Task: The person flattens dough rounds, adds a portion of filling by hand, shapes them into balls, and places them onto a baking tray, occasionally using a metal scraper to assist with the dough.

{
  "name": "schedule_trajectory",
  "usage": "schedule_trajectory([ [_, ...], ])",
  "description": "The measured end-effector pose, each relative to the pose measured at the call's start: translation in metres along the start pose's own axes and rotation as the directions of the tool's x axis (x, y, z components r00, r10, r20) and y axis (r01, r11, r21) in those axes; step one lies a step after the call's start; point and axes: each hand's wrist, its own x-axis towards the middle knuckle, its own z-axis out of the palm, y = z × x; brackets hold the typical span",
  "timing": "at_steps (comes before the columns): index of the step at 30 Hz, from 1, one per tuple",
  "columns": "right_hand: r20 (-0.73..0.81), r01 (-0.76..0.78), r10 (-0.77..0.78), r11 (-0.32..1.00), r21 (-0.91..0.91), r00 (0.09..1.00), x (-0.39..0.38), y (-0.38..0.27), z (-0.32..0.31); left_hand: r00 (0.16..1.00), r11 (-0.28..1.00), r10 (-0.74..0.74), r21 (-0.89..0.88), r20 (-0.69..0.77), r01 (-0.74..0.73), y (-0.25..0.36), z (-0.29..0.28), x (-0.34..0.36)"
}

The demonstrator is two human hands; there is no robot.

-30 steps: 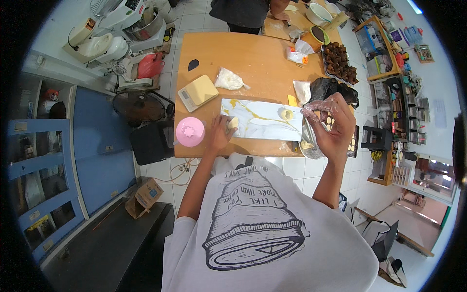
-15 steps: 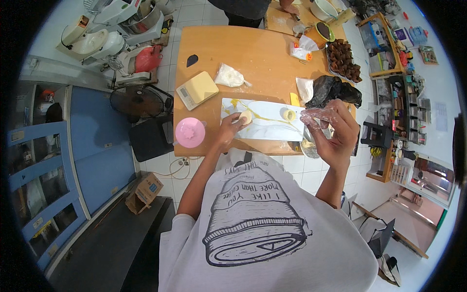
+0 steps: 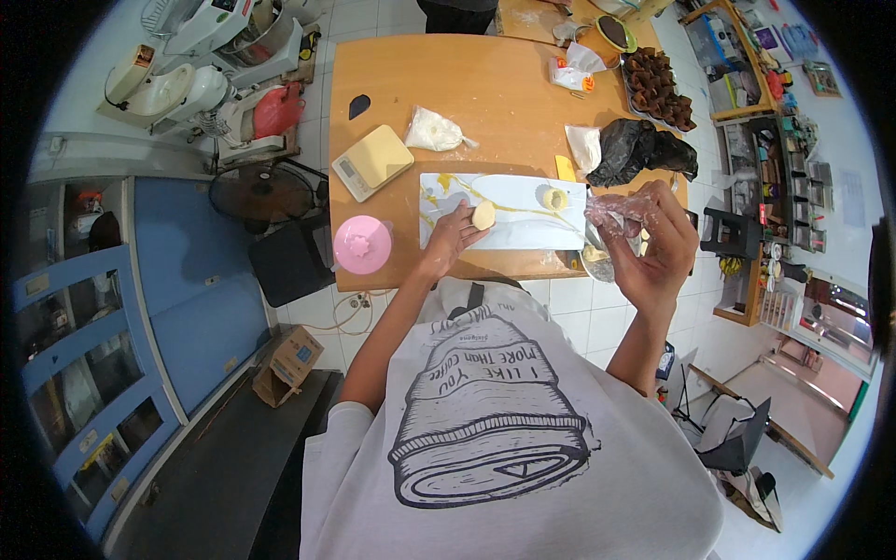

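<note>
A small pale round of dough (image 3: 483, 216) rests on the fingers of my left hand (image 3: 452, 235), above the left half of a white marble-patterned board (image 3: 509, 238) with gold veins. My right hand (image 3: 653, 245) is raised past the board's right end. Its flour-dusted thumb and fingers are pinched together, and whatever may be between them cannot be made out. A pale yellow ring (image 3: 553, 199) stands on the board near that hand. Partly hidden behind my right hand is a metal bowl (image 3: 598, 269) with something pale in it.
Left of the board are a pink plastic container (image 3: 362, 245) and a yellow kitchen scale (image 3: 373, 162). Beyond it lie a bag of white powder (image 3: 435, 130), a yellow scraper (image 3: 566, 168) and a black plastic bag (image 3: 633, 154). A tray of brown paper cups (image 3: 657, 89) sits far right.
My left hand has turned palm up and opened out somewhat, with the dough round now lying on its fingers. The right hand stays pinched. The whole view has shifted slightly.
</note>
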Motion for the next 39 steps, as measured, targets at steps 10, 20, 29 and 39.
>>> schedule_trajectory([
  [10, -0.01, 0.024, -0.024, 1.0, 0.002, 1.0, -0.006, -0.011, 0.001, 0.984, 0.994, 0.008, -0.111, 0.179, 0.012, 0.006, 0.009, -0.016],
  [20, 0.032, 0.02, -0.02, 1.0, 0.019, 0.999, -0.012, -0.019, 0.001, 0.993, 0.893, -0.109, -0.435, 0.048, 0.119, 0.004, 0.029, -0.017],
  [29, 0.256, -0.137, 0.133, 0.991, -0.002, 0.957, -0.061, 0.087, 0.093, 0.994, 0.942, -0.065, -0.324, 0.09, 0.091, 0.013, 0.035, -0.009],
  [39, 0.241, 0.001, 0.012, 0.999, -0.051, 0.97, -0.097, 0.129, 0.144, 0.993, 0.96, -0.032, -0.273, 0.112, 0.062, 0.022, 0.032, -0.005],
])
